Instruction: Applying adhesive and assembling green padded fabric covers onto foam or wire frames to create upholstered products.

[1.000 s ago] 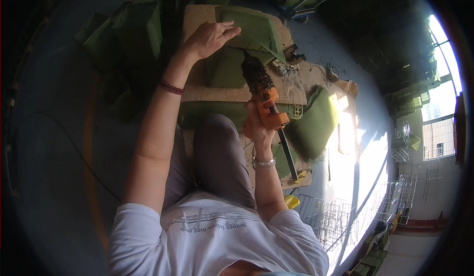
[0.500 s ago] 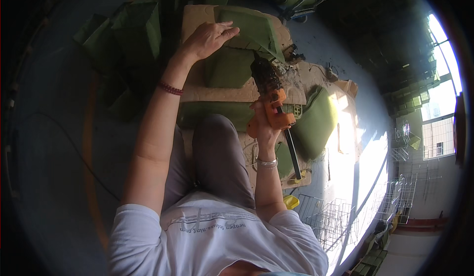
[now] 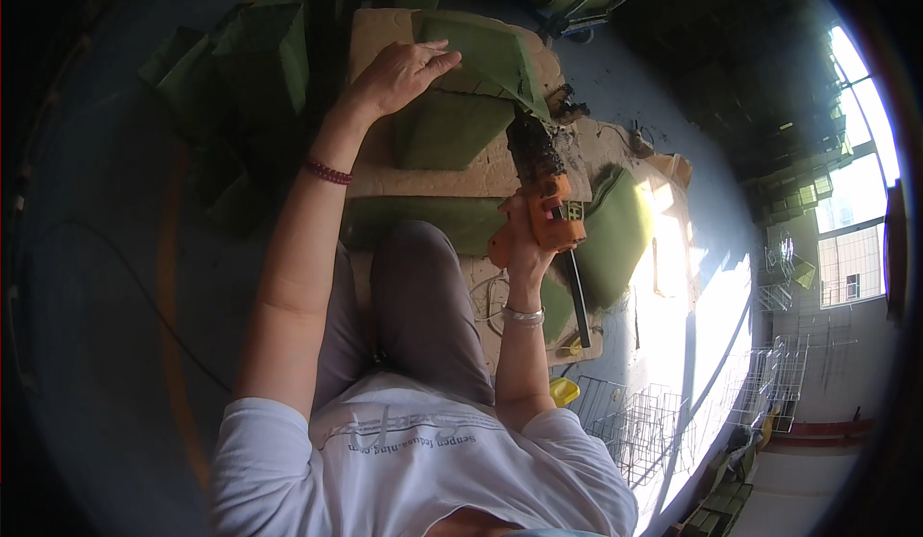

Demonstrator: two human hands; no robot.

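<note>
In the head view, the left hand (image 3: 399, 75) is lying open, palm down, on a green folded fabric-covered piece (image 3: 481, 66) over a tan cardboard sheet (image 3: 423, 179). The right hand (image 3: 524, 239) is gripping an orange handheld power tool (image 3: 543, 191), its dark nose just ahead touching the green piece's edge.

A single head-worn fisheye view looks steeply down from above the person's own shoulders onto the lap, both forearms and the floor (image 3: 115, 277) ahead, fairly close. Straight edges bow toward the dark rim; windows (image 3: 851, 167) curve along the right side.
</note>
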